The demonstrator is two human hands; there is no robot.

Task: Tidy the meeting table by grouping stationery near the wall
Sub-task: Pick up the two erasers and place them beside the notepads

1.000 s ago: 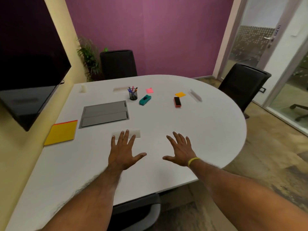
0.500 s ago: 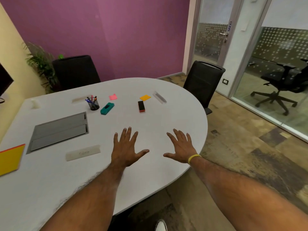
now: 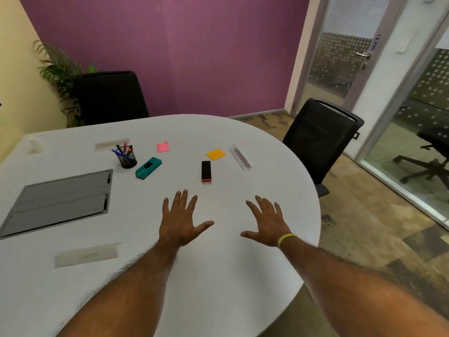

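Fingers (image 3: 181, 203) of both hands are spread wide and hold nothing: the left hand (image 3: 179, 224) and right hand (image 3: 267, 224) hover palm-down over the white worktop (image 3: 218, 288). Taking the black eraser (image 3: 206, 171) as the mark, both hands sit nearer the person than it; the orange sticky pad (image 3: 215, 154) and clear ruler (image 3: 240, 156) lie beyond it, while the teal eraser (image 3: 148, 167), pen cup (image 3: 127, 158) and pink sticky pad (image 3: 162, 146) lie to its left.
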